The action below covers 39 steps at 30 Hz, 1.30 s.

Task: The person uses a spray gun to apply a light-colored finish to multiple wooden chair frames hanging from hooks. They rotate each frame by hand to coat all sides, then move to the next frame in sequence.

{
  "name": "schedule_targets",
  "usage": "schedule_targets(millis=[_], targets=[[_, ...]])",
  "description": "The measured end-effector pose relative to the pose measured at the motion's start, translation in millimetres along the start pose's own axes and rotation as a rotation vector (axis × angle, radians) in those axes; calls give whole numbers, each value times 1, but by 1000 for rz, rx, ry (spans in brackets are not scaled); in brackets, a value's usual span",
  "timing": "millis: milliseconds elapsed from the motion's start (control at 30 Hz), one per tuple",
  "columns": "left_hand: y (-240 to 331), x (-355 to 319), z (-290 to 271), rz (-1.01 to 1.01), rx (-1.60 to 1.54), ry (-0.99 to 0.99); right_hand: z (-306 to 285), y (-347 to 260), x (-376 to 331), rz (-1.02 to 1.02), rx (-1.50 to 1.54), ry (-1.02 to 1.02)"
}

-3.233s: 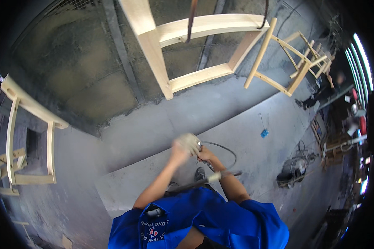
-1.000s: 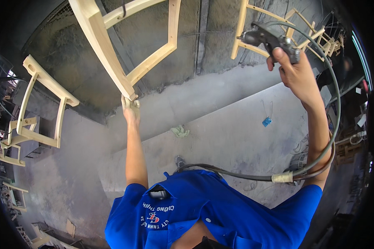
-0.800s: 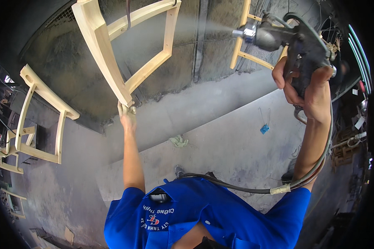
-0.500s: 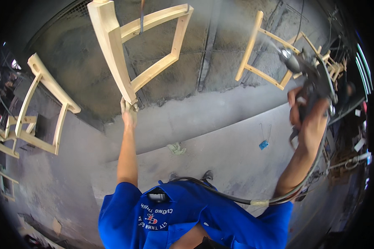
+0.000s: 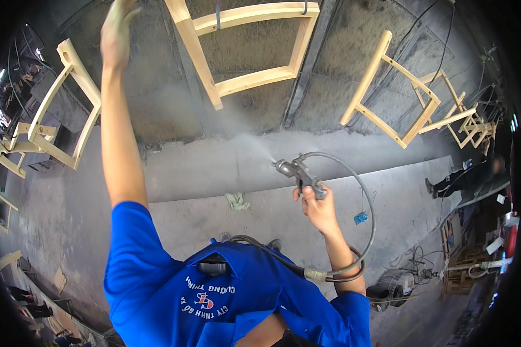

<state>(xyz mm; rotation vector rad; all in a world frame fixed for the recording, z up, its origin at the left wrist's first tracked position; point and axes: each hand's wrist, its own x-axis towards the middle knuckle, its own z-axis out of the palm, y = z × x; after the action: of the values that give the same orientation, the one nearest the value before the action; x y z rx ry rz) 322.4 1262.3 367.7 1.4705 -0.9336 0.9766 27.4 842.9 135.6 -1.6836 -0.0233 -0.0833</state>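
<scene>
Head view: spraying is under way; the grey metal spray gun (image 5: 298, 173) is clamped in the right hand (image 5: 318, 209), mist aimed at the hanging pale wooden chair frame (image 5: 246, 49). The left hand (image 5: 117, 32), apparently empty with fingers apart, is raised beside it. Turning the frame is probably called for next.

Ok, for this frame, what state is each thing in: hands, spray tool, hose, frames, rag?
Left hand: raised, open, holding nothing.
Right hand: closed on the grip of the grey metal spray gun.
Spray gun: spraying mist up-left.
Grey hose: looped, attached to the gun.
Pale wooden chair frame: hanging, unpainted.
Crumpled pale rag: lying on the floor.
</scene>
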Motion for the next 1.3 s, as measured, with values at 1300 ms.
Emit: schedule_targets(millis=[1300], targets=[[71, 63, 163, 45, -205, -539, -1, -3, -115, 61, 248, 272]])
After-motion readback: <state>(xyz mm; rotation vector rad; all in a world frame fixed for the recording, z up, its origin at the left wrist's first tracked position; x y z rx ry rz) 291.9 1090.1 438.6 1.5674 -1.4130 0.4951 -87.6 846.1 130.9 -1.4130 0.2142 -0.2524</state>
